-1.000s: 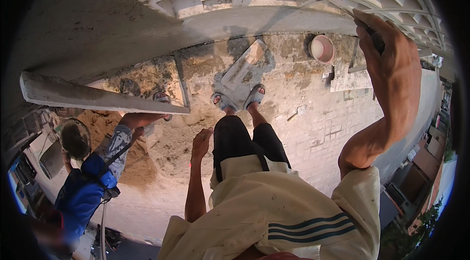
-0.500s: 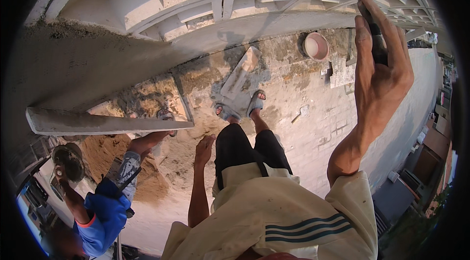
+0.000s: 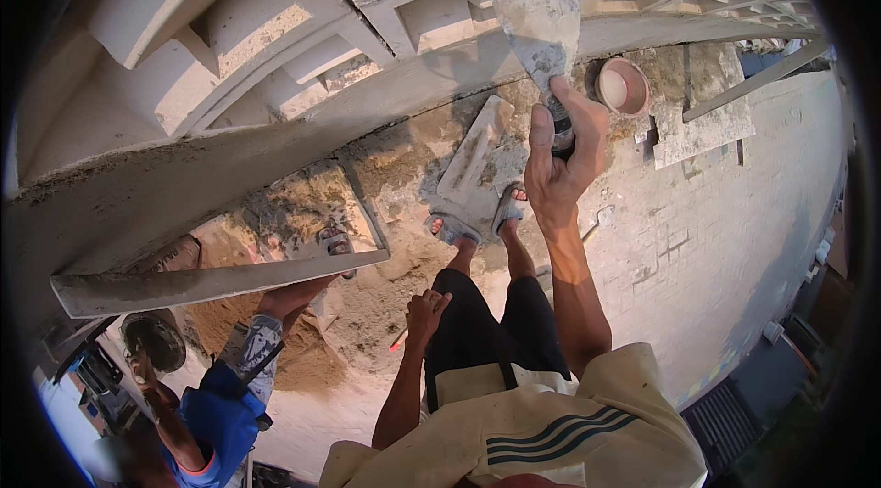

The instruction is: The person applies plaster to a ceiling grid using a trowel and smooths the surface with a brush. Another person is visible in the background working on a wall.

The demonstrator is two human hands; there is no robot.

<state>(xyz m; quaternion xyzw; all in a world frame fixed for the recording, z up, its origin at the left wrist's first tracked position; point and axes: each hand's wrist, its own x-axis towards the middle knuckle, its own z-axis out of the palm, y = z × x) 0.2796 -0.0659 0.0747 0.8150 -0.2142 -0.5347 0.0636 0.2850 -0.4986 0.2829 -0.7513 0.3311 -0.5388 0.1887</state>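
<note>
My right hand (image 3: 574,148) is raised out in front of me, its fingers closed around the dark handle of a putty knife (image 3: 541,29). The wide, flared blade is smeared with pale grey material and points up toward the openwork concrete wall (image 3: 440,18). From this view I cannot tell whether the blade touches the wall. My left hand (image 3: 427,318) hangs low beside my thigh with its fingers curled in, and nothing shows in it.
A pinkish bucket (image 3: 624,89) stands at the wall's foot. A flat board (image 3: 470,150) lies before my sandals. At left, a long grey slab (image 3: 220,286) juts out above a sand heap (image 3: 307,359). A co-worker in blue (image 3: 216,419) reaches toward a dark round container (image 3: 154,341).
My right hand has swung from the far right toward the middle, bringing the putty knife with its blade face now showing. The left hand stays low. The co-worker's arm has shifted slightly.
</note>
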